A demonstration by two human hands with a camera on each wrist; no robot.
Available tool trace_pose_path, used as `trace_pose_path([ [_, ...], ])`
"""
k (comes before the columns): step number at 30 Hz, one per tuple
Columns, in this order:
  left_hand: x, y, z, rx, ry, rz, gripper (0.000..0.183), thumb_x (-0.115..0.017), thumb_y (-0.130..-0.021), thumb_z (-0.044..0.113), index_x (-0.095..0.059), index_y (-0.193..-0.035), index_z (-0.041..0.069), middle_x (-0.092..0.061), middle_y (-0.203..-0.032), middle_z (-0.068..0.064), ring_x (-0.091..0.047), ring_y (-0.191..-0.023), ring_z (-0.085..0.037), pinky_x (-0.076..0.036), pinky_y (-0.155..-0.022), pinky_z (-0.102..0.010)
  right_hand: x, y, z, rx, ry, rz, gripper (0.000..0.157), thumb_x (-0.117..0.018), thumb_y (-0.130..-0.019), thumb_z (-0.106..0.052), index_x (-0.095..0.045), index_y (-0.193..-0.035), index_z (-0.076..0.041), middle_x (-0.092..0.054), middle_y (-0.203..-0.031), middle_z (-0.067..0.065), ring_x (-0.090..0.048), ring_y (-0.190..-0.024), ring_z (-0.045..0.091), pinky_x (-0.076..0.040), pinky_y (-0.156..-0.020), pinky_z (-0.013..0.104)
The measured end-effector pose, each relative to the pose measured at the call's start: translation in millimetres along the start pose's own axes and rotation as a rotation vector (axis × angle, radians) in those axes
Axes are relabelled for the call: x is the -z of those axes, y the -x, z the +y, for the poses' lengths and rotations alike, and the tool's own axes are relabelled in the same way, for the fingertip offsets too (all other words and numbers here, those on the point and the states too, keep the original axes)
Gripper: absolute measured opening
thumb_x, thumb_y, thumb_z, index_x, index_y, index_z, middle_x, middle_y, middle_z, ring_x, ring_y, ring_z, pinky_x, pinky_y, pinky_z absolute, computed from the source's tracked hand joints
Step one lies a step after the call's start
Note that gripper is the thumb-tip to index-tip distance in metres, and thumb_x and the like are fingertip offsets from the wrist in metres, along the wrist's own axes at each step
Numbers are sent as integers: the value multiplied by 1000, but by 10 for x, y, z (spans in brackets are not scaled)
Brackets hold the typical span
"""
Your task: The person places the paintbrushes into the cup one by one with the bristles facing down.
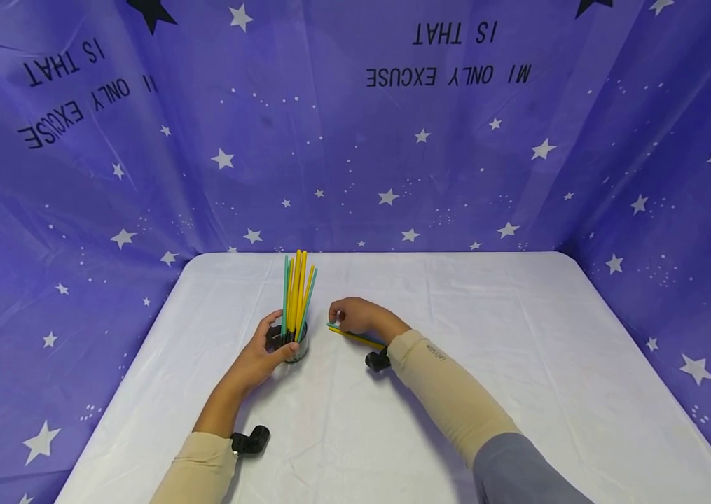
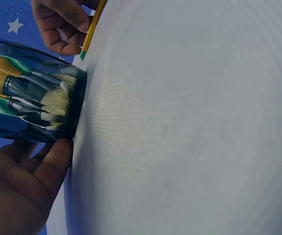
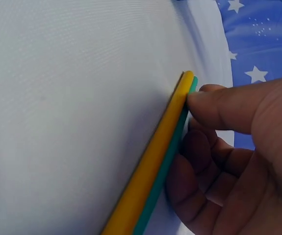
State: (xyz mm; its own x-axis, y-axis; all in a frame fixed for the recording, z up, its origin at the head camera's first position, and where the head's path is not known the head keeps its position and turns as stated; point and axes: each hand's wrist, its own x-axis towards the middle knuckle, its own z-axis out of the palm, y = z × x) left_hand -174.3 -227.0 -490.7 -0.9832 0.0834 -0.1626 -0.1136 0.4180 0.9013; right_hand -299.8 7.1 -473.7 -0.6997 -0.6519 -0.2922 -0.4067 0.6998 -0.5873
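In the head view my left hand (image 1: 259,362) holds a see-through dark cup (image 1: 300,350) from its left side, fingers and thumb spread around it. Several paintbrushes (image 1: 298,290) stand in the cup, yellow and green handles up; the left wrist view shows their pale bristles (image 2: 57,103) at its bottom. To the right of the cup, my right hand (image 1: 360,315) is at the far end of two brush handles lying side by side on the table. Its thumb and forefinger pinch the green handle (image 3: 166,169), while the yellow handle (image 3: 153,156) lies alongside. The other ends of both are hidden under the forearm.
A white cloth covers the table (image 1: 519,364). Purple curtains (image 1: 355,154) with stars and lettering enclose its back and sides. Small black cameras (image 1: 251,441) are strapped at both wrists, the right one close above the table.
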Motion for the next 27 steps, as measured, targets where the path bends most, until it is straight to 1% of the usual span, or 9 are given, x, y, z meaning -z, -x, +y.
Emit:
trace_pose_path([
  [2,1,4,0,-5,-1,-3,88,-72,-90,42,-17,-157,26,-35,-152,-26,-32,-140,-43,-20,-112,-62,-9,-7,-17,-9,20,4,24,-59,-90,6,-67,-103,-13,-61,-94,2,-52,-87,18,-44,-81,33],
  [6,2,11,9,9,8,2,89,-73,-89,44,-18,-156,29,-35,-152,-25,-32,-141,-43,-21,-112,-63,-18,-18,-37,-16,48,2,28,-58,-90,7,-68,-106,-14,-63,-98,2,-54,-91,19,-45,-85,35],
  [12,12,3,-3,7,21,1,88,-74,-89,43,-18,-156,29,-35,-152,-25,-31,-141,-42,-21,-112,-62,-14,-32,-47,-14,69,-5,37,-56,-92,7,-71,-116,-16,-66,-110,3,-57,-99,19,-46,-91,35],
  [14,17,5,-1,3,21,-1,89,-73,-89,43,-18,-156,28,-35,-152,-25,-31,-141,-42,-20,-112,-62,-13,-34,-46,-10,79,-5,39,-55,-92,7,-71,-118,-17,-67,-112,3,-58,-101,18,-46,-92,35],
  [20,16,12,17,-1,15,1,88,-73,-90,42,-18,-157,28,-33,-153,-27,-29,-141,-45,-19,-111,-64,-5,-35,-38,3,69,-5,36,-56,-93,7,-71,-116,-17,-66,-107,4,-57,-97,19,-47,-89,36],
  [23,7,7,2,-3,21,4,86,-73,-90,40,-18,-156,29,-36,-151,-25,-32,-140,-43,-21,-111,-63,11,-31,-18,11,49,-11,35,-56,-92,7,-70,-113,-16,-65,-105,3,-56,-95,18,-46,-88,35],
  [27,4,7,-7,-3,16,2,86,-72,-91,39,-18,-156,28,-38,-150,-25,-34,-139,-42,-22,-111,-62,51,-8,6,19,14,-27,32,-57,-91,7,-69,-110,-15,-63,-105,3,-55,-97,19,-46,-90,36],
])
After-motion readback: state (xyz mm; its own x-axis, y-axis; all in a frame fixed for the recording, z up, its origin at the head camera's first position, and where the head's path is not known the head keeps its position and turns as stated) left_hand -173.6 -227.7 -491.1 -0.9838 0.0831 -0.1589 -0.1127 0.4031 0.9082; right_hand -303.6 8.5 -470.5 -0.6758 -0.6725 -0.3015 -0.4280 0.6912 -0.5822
